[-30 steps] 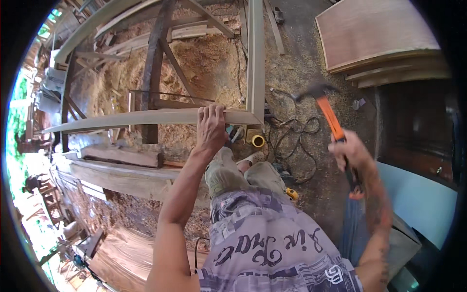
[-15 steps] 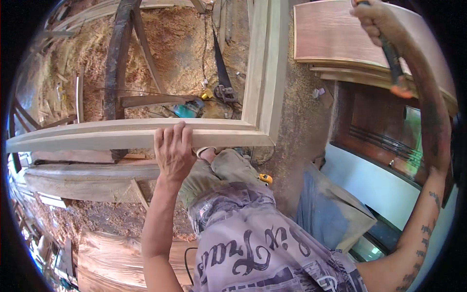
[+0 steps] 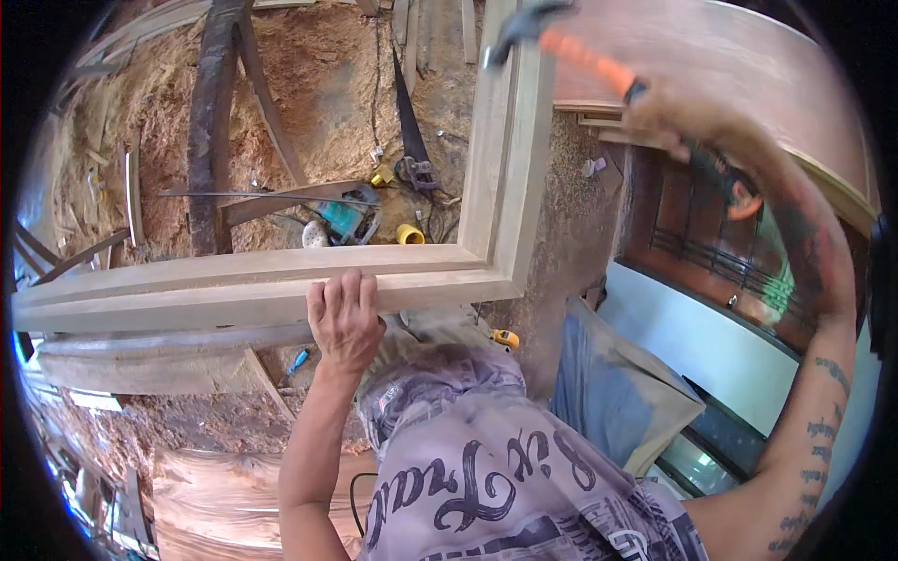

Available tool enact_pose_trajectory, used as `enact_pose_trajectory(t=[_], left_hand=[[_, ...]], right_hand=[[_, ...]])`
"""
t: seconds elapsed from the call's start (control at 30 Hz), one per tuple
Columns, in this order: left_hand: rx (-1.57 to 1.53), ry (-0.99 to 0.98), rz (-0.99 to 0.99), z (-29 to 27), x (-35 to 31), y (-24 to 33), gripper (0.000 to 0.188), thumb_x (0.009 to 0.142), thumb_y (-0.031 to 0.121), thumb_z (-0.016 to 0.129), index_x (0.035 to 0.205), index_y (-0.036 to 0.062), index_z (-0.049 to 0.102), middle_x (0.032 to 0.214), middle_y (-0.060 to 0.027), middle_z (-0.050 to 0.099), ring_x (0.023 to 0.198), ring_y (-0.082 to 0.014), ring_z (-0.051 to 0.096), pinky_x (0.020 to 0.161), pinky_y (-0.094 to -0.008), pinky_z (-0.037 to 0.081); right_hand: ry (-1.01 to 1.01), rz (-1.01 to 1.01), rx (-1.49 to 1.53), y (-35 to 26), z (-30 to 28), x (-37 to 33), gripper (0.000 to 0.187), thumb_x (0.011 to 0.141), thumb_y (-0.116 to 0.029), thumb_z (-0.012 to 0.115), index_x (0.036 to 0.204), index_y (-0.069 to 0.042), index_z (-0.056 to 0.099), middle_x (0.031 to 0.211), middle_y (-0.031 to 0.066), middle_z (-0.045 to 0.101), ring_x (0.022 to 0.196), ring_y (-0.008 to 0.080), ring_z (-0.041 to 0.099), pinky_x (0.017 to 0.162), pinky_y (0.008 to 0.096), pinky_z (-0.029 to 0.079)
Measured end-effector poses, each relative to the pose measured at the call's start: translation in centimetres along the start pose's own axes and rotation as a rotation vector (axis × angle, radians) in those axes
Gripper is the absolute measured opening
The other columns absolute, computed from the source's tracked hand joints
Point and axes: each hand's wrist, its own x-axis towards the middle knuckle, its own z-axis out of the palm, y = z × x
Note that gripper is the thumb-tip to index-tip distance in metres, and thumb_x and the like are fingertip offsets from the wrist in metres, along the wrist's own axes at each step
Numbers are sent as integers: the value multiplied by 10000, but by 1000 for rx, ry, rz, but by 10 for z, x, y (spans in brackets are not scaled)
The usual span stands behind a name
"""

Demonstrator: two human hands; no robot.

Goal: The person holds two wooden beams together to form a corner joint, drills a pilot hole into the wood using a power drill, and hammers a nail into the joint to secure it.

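Note:
My left hand grips the near rail of a pale wooden frame, fingers curled over its top edge just left of the mitred corner. My right hand is raised at the upper right, shut on a hammer with an orange handle. The dark hammer head hangs blurred above the frame's upright side rail.
Sawdust covers the ground inside the frame. A handsaw, a teal power tool, yellow fittings and cables lie there. Dark planks lean at the left. A plywood sheet sits upper right, a blue cloth beside my legs.
My right hand has swung the hammer in from the far upper right toward the frame's upright rail. The left hand has kept its grip on the near rail.

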Motion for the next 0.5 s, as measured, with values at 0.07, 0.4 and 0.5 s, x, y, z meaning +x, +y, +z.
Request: enact_pose_trajectory(t=[0.07, 0.4, 0.5], left_hand=[[14, 43, -4, 2, -1, -2, 423, 628, 3, 645, 1042, 81, 605, 1076, -64, 628, 1016, -256, 576, 952, -441, 405], [-3, 23, 87, 14, -6, 12, 339, 708, 65, 615, 1046, 91, 623, 1064, -60, 633, 994, -245, 584, 978, -427, 409], [5, 46, 149, 15, 8, 15, 252, 790, 178, 588, 1026, 95, 622, 1074, -55, 616, 1031, -218, 571, 970, -424, 419]], right_hand=[[169, -228, 58, -19, -22, 2, 244, 897, -260, 614, 748, -73, 567, 536, -31, 484, 378, 88, 470, 334, 244, 371], [-606, 165, -326, 9, 97, -6, 184, 918, -208, 580, 828, -47, 583, 588, 6, 547, 453, 113, 528, 421, 290, 443], [-325, 132, -137, -7, 50, -31, 152, 903, -183, 577, 860, -38, 583, 590, 14, 551, 455, 123, 535, 422, 298, 447]])
